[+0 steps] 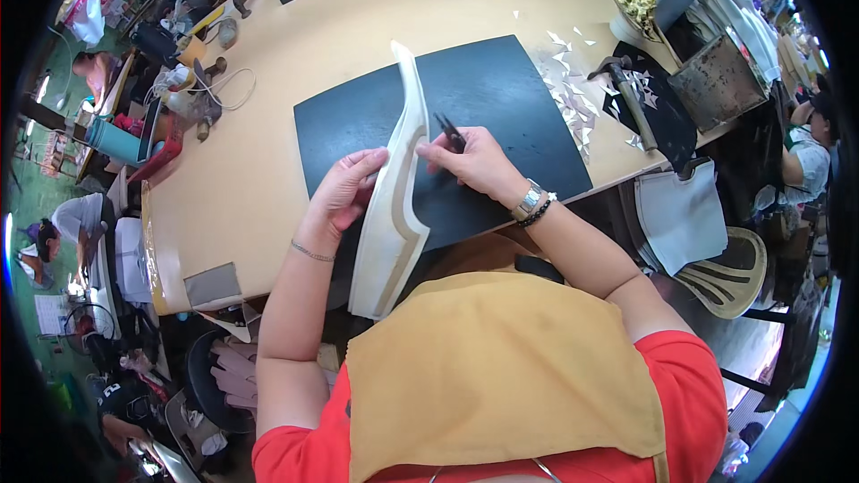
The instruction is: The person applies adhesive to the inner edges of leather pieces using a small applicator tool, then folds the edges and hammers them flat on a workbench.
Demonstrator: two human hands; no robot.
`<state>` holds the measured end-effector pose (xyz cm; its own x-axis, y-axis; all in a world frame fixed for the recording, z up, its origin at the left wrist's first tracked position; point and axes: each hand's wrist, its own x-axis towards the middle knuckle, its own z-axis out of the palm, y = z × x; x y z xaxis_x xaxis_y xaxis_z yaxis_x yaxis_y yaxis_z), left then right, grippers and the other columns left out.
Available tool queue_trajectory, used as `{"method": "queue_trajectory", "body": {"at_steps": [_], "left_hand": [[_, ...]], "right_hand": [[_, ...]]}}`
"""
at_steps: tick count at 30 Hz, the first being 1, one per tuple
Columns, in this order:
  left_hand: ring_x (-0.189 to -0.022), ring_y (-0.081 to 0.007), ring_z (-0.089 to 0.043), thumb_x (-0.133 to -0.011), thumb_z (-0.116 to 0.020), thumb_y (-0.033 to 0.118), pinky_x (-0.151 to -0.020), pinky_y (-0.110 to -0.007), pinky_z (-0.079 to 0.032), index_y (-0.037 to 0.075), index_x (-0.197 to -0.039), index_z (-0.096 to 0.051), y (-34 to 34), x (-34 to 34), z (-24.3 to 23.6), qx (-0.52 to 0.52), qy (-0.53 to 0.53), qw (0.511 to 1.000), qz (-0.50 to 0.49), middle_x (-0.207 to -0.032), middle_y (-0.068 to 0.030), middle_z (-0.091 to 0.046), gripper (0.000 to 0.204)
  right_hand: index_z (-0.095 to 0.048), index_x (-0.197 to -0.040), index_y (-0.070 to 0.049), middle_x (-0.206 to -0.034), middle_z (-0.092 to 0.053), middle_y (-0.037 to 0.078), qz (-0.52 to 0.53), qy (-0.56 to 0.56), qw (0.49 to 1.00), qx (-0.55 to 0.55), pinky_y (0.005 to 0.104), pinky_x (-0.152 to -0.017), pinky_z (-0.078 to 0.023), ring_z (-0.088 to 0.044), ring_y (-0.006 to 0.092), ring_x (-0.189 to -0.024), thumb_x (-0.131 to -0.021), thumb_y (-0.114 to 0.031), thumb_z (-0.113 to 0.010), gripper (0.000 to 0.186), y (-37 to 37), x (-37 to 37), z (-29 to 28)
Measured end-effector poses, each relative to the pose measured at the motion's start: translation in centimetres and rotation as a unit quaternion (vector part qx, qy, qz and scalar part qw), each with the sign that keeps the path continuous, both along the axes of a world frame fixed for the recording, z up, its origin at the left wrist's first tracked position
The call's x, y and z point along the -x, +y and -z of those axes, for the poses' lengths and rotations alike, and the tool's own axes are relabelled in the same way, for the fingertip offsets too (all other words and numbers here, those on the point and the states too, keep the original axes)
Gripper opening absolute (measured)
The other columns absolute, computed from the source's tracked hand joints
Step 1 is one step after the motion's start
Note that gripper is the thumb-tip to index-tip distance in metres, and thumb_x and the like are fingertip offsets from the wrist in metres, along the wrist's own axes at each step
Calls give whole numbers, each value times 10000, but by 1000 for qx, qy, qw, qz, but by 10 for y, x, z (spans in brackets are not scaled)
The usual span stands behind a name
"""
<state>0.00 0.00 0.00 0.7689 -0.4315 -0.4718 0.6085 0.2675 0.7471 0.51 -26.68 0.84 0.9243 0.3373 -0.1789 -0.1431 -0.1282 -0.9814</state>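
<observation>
the curved cream piece stands lengthwise above the dark mat, its lower end near the tan apron. the left hand closes thumb and fingers on its left edge; the right hand has its thumb at the opposite edge, so it's likely steadied from both sides. the right fingers also curl round a dark pointed tool, presumably keeping it ready. pale scraps lie beside the mat.
</observation>
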Motion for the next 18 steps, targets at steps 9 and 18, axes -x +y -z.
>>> {"method": "queue_trajectory", "body": {"at_steps": [9,18], "left_hand": [[-830,-55,-628,-1107,-551,253,-725,-238,-542,74,-1169,-582,-43,23,-10,-110,-173,971,-120,-987,-2,-667,192],[-856,-122,-593,-1115,-492,300,-793,-274,-513,62,-1168,-572,63,-1,43,-410,-271,834,-250,-935,-34,-632,256]], "right_hand": [[-746,-941,-37,-785,-737,15,12,101,993,-56,223,-529,-466,-595,54,-621,-923,-358,-809,328,2,7,-11],[-680,-937,-79,-825,-727,23,130,22,976,-172,207,-510,-503,-624,43,-661,-930,-280,-810,240,-10,13,4]]}}
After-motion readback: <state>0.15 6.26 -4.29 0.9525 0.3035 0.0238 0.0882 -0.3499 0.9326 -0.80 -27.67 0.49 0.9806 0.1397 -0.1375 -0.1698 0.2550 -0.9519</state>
